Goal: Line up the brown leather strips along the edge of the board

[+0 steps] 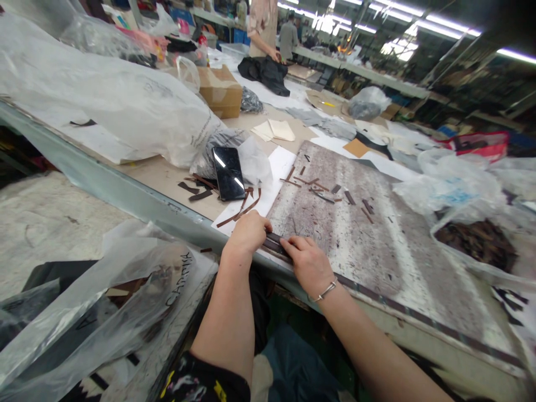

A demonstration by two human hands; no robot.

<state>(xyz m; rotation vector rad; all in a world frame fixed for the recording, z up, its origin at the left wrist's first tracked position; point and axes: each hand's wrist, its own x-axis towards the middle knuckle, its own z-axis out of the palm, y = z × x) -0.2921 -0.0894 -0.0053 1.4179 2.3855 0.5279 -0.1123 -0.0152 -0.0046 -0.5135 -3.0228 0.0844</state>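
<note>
A dark brown strip (274, 244), possibly leather, lies at the near edge of the stained board (335, 240), between my two hands. My left hand (248, 231) is closed with its fingers curled at the strip's left end; the fingertips are partly hidden. From the right, my right hand (309, 262) pinches the other end, thumb and fingers pressed together on it. Small brown and dark offcuts (320, 184) are scattered farther up the board. Left of my hands, more thin brown strips (247, 207) lie on white paper beside a black phone (228, 173).
A large white plastic bag (125, 100) and a cardboard box (220, 92) stand at the left back. To the right sits a clear bag of brown pieces (477, 243). Another plastic bag (138, 285) lies at lower left. Across the table, a person (263, 33) handles black material (266, 73).
</note>
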